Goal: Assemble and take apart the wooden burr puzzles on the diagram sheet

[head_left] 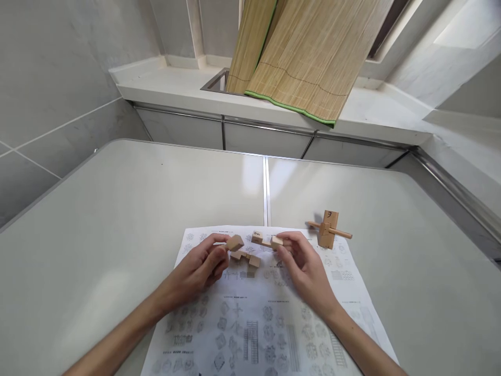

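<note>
Between the thumb and fingers of my left hand (207, 263) is a wooden puzzle piece (235, 243), its far part hidden by the fingers. My right hand (303, 261) pinches one end of a notched wooden puzzle piece (257, 237) with a black mark on its left block. Just below and between the hands, another notched wooden piece (253, 260) lies on the printed sheet (250, 308). The held pieces are apart from each other.
Right of my right hand stands a wooden piece (327, 230) marked in black, with a rod (341, 233) through it. Beyond the white table (117, 209) are a counter (168, 89) with a sink (215, 81) and a hanging bamboo mat (309, 57).
</note>
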`<state>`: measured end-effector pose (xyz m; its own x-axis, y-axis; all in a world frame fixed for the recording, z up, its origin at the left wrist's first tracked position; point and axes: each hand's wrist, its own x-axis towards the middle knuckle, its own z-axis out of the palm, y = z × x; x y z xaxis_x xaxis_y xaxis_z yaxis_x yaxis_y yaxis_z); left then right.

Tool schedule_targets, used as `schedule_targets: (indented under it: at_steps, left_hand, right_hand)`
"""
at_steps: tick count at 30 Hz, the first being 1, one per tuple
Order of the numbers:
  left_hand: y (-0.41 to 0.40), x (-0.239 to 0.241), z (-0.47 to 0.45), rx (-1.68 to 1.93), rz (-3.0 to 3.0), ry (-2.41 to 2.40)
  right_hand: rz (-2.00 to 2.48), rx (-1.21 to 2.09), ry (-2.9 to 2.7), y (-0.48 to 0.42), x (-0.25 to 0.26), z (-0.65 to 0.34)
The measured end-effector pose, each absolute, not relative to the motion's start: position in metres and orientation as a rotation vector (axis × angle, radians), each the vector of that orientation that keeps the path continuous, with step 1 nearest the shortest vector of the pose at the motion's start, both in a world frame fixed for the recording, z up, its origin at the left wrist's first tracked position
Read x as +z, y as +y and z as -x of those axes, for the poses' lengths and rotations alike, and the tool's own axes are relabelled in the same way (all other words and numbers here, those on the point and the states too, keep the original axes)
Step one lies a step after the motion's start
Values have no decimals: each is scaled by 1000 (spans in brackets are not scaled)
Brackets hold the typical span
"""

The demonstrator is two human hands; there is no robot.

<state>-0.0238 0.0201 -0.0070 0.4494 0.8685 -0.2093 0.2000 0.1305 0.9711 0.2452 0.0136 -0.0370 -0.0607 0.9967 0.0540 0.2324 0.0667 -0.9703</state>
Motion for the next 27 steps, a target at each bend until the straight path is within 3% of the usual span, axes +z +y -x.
schedule_targets:
  at_steps: [10, 27]
  left_hand:
    - [19, -1, 23, 573, -785, 758]
    - [13, 4, 10, 414, -1107, 912]
  right_hand:
    - [1121, 1490, -1029, 14, -35, -257]
    - [966, 1737, -1292, 5, -35, -256]
